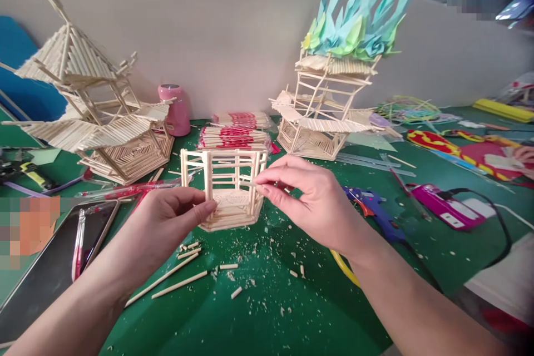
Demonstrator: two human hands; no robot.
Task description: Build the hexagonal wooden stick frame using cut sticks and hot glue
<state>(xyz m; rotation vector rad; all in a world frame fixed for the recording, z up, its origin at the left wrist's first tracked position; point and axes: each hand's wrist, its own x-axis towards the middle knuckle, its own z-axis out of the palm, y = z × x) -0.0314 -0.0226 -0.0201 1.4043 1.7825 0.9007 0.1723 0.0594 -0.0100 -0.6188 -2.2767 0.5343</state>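
A small open frame of pale wooden sticks [231, 221], with a many-sided base and upright posts, stands on the green table. My left hand [177, 208] grips its near left post and base edge between thumb and fingers. My right hand [308, 194] pinches a short wooden stick [247, 182] by its end, at the frame's right front post. Whether the stick touches the post I cannot tell. In front of the frame lie loose sticks [179, 283], short cut pieces [236, 292] and crumbs. The blue glue gun [375, 211] lies to the right of my right hand.
Two larger stick pavilions stand behind, one with a pointed roof [69, 58], one topped with folded paper [354, 33]. Between them lie packed stick bundles [233, 138] and a pink canister [177, 111]. A dark phone-like slab [45, 283] is at left, a magenta box [448, 208] with cable at right.
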